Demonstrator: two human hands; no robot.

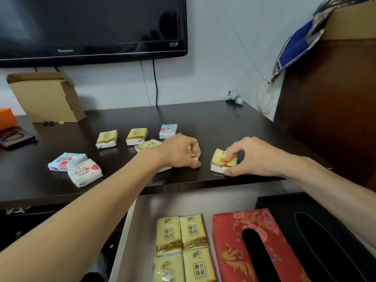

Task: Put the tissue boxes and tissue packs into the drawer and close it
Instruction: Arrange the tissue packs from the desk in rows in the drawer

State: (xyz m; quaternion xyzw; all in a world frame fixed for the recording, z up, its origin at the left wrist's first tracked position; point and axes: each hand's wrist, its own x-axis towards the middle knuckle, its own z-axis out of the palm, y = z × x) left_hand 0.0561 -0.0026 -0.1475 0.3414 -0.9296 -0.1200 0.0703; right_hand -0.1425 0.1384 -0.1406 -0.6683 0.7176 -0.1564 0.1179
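A dark television (89, 27) hangs over the dark tabletop (213, 123), and below its front edge the drawer (142, 216) stands pulled out. Inside it lie a black tissue box (325, 231) and a red floral tissue box (254, 247), long axes running away from me, beside four yellow packs (183, 249) lying the same way. On the table, my right hand (254, 157) pinches a yellow tissue pack (220, 160), tilted. My left hand (179, 151) curls closed over another pack (194, 152). Blue and white packs (75, 167) lie well left
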